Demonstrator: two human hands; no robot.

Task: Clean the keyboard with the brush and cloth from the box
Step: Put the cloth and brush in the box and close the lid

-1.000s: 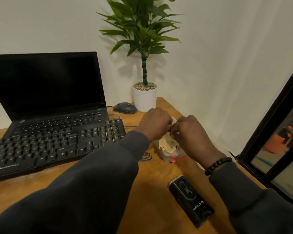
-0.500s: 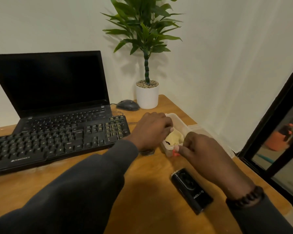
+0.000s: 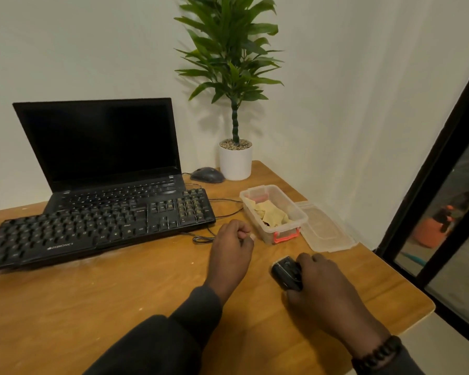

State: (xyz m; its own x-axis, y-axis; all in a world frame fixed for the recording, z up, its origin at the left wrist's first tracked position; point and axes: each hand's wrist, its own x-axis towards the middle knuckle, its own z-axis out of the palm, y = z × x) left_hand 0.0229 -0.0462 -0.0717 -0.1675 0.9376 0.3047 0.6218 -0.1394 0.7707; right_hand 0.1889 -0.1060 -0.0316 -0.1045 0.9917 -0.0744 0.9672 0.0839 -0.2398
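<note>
A person's right hand point(image 3: 326, 289) is closing over a small black device point(image 3: 285, 272) on the wooden desk point(image 3: 119, 307), thumb and fingers curling round its sides, just in front of the clear plastic box point(image 3: 275, 212). The left hand point(image 3: 232, 249) is resting w/ fingers loosely curled, holding nothing, just left of the box's red latch point(image 3: 287, 236). The box is sitting open, a crumpled yellow cloth point(image 3: 271, 215) lying inside; can't tell if a brush is in there. Its lid point(image 3: 324, 230) is lying flat, touching the box's right side. The black keyboard point(image 3: 98, 228) is sitting left of the box, its cable point(image 3: 222, 212) trailing toward it, w/ an open laptop point(image 3: 103, 147) behind the keyboard. Behind the box, a mouse point(image 3: 207, 175) and a white potted plant point(image 3: 234, 104) are standing by the wall
</note>
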